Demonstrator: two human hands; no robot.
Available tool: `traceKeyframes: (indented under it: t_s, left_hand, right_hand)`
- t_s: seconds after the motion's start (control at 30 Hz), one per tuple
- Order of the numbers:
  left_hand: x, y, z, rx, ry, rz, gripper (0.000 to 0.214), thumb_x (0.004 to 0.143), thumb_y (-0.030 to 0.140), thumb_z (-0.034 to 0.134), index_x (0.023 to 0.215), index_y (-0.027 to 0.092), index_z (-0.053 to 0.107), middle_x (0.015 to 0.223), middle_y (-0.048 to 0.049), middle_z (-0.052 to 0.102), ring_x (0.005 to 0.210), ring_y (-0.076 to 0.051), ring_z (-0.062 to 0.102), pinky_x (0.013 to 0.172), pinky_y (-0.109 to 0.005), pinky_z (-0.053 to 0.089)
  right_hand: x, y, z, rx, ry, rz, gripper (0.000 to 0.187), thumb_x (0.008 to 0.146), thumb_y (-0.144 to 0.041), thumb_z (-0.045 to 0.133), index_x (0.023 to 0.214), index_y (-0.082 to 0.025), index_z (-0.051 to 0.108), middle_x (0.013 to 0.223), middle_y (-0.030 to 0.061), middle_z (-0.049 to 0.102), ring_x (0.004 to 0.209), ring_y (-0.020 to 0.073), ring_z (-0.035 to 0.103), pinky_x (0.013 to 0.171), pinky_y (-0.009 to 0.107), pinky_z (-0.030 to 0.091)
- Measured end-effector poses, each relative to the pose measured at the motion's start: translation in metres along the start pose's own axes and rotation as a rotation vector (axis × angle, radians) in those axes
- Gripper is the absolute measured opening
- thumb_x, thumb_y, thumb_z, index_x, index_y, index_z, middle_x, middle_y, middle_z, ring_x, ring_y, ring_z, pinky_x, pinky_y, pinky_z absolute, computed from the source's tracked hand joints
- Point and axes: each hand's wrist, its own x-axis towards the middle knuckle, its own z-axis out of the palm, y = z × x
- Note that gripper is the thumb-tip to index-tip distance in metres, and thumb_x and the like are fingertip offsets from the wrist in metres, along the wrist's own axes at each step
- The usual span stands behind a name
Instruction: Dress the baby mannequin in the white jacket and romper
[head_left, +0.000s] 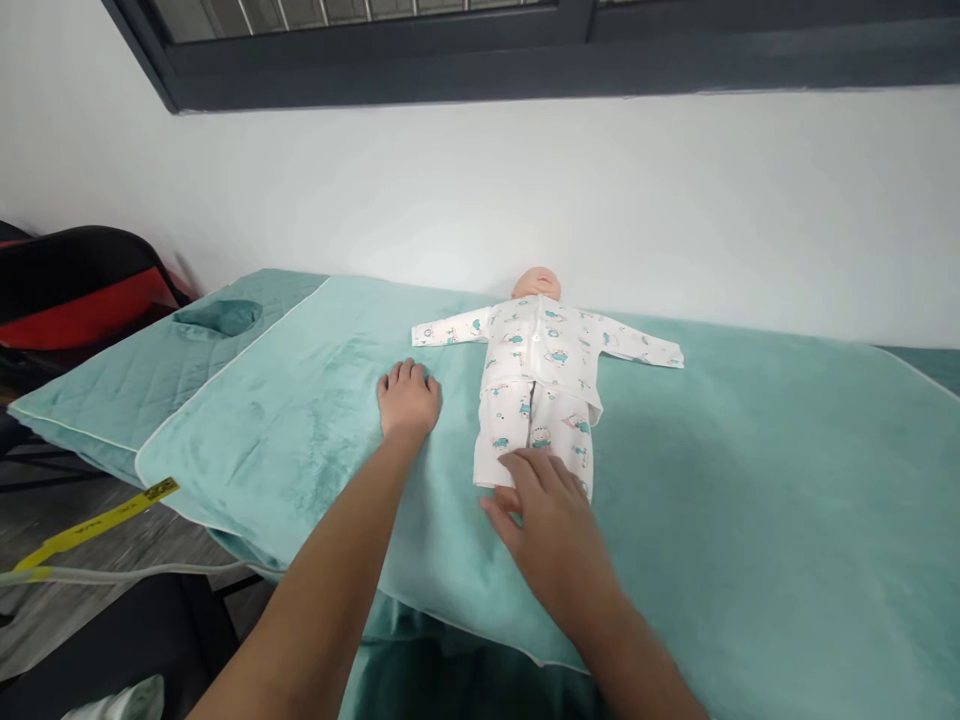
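A baby doll (537, 283) lies on its back on the green bed cover (720, 480), its head by the wall and its sleeves spread to both sides. It wears a white printed jacket (517, 340) and matching trousers (499, 420). My left hand (409, 398) rests palm down on the cover, left of the doll and apart from it, fingers loosely stretched. Over the trouser hems lies my right hand (555, 525), thumb apart and fingers extended across the lower legs. One foot (508, 498) shows below a hem; the other is hidden under this hand.
A white wall and a dark window frame (375, 60) border the bed's far side. Toward the left are a quilted cover with an opening (217, 318) and a black and red chair (90, 290). A yellow tag (97, 525) and pale tube (135, 575) hang near the bed's left edge.
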Motion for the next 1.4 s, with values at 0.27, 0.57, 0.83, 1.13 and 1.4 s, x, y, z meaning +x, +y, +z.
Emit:
traceKeyframes:
  t_s: [0.27,0.57,0.83,1.13,1.4]
  left_hand:
    - [0.001,-0.002,0.003,0.015,0.025,0.009,0.043,0.094,0.030,0.033,0.126,0.017,0.059,0.146,-0.0105,0.051,0.139,-0.027,0.039,0.116,-0.047,0.025]
    - [0.002,-0.002,0.005,0.005,0.031,0.003,0.043,0.092,0.029,0.036,0.125,0.016,0.060,0.144,-0.0106,0.053,0.137,-0.027,0.041,0.116,-0.046,0.025]
    - [0.002,-0.003,0.006,0.013,0.042,0.009,0.042,0.093,0.029,0.036,0.124,0.017,0.061,0.144,-0.0105,0.054,0.137,-0.027,0.042,0.115,-0.047,0.026]
    - [0.002,-0.003,0.007,0.003,0.057,0.020,0.041,0.093,0.028,0.036,0.124,0.015,0.061,0.144,-0.0106,0.053,0.136,-0.027,0.041,0.114,-0.047,0.027]
    - [0.001,-0.002,0.004,0.004,0.041,0.011,0.042,0.092,0.029,0.037,0.124,0.015,0.060,0.143,-0.0111,0.054,0.136,-0.027,0.042,0.114,-0.047,0.027]
  right_hand:
    - [0.006,-0.006,0.008,-0.183,-0.246,-0.033,0.012,0.084,-0.015,0.065,0.093,-0.020,0.060,0.105,0.0083,0.062,0.099,0.0288,0.056,0.081,0.045,0.048]
    - [0.018,-0.006,0.006,-0.237,-0.335,-0.037,0.020,0.086,-0.008,0.053,0.097,-0.019,0.066,0.101,0.0097,0.061,0.097,0.0270,0.055,0.087,0.044,0.046]
    - [0.020,-0.009,0.005,-0.170,-0.317,-0.098,0.016,0.090,-0.014,0.053,0.080,-0.018,0.065,0.092,0.0071,0.063,0.093,0.0259,0.056,0.084,0.044,0.045]
    - [0.031,0.026,-0.010,0.086,0.022,-0.049,0.021,0.095,-0.027,0.050,0.113,-0.021,0.060,0.123,0.0081,0.063,0.115,0.0251,0.055,0.097,0.044,0.046]
    - [0.087,0.087,-0.015,-0.001,0.057,0.097,0.056,0.095,-0.044,0.045,0.143,-0.014,0.043,0.156,0.0129,0.035,0.145,0.0282,0.028,0.115,0.048,0.034]
